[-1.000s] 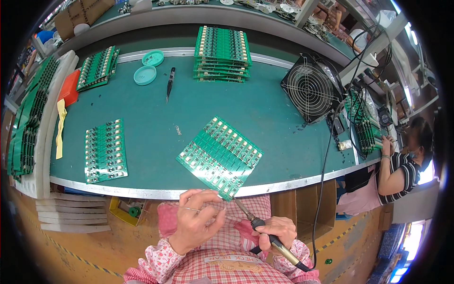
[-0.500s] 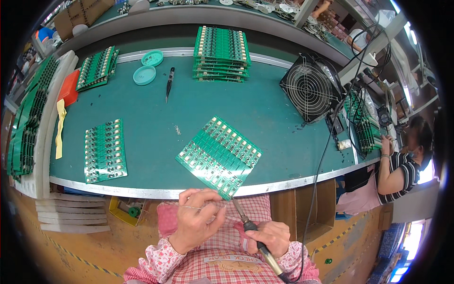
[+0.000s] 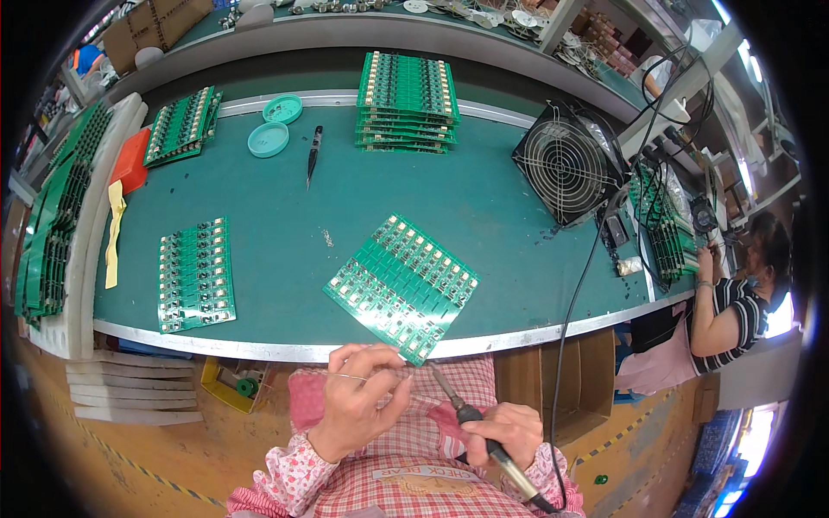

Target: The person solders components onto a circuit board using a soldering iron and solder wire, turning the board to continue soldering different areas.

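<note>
A green circuit board panel, carrying rows of small parts, lies turned cornerwise at the bench's front edge, its near corner jutting past the edge. My left hand is at that corner, fingers curled on a thin silvery solder wire; whether the fingertips also touch the board is hard to tell. In my right hand is a soldering iron with a dark grip, gripped near its middle. Its tip points up and left, just below the board's corner and apart from it.
Another panel lies left on the green bench. Panel stacks stand at the back, with tweezers and a turquoise round dish nearby. Right are a black fan, a hanging cable and a co-worker.
My right hand and the soldering iron have shifted slightly right, drawing the tip away from the board's corner. My left hand stays almost where it was, still with the solder wire.
</note>
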`<state>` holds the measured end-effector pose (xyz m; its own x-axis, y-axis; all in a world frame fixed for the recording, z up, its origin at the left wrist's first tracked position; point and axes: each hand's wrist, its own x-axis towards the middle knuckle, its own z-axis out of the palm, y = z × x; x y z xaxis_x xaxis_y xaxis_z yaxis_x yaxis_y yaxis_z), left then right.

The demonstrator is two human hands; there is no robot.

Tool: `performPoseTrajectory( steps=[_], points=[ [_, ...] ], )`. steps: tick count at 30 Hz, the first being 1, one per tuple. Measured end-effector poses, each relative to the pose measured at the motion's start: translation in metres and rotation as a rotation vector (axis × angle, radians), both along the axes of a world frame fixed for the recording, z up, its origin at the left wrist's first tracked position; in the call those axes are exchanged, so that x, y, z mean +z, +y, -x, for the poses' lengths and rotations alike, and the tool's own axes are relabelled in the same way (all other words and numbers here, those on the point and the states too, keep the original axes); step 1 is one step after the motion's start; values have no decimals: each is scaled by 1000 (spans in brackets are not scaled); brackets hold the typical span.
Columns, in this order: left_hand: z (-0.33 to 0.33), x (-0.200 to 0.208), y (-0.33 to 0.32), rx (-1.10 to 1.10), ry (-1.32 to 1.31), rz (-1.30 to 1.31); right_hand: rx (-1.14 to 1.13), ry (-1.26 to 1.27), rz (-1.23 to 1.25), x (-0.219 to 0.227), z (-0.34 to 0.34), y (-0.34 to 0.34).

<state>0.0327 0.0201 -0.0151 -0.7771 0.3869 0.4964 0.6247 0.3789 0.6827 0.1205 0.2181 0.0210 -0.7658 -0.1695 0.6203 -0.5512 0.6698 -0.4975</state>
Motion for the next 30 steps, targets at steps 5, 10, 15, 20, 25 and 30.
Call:
performPoseTrajectory(
  steps=[5, 10, 15, 20, 25, 30],
  points=[
    [0, 0, 0, 2, 10, 3, -8, -49, 191, -12, -3, 10],
    [1, 3, 3, 5, 3, 6, -100, -116, 426, -17, 0, 7],
    [2, 5, 3, 21, -7, 4, -199, -281, 571, -20, -2, 10],
    [3, 5, 4, 28, -8, 9, -196, -366, 711, -19, -1, 12],
    [4, 5, 5, 38, -15, 39, -191, -412, 735, -20, 2, 11],
    [4, 8, 7, 37, -11, 49, -205, -456, 859, -16, 7, 13]
  ],
)
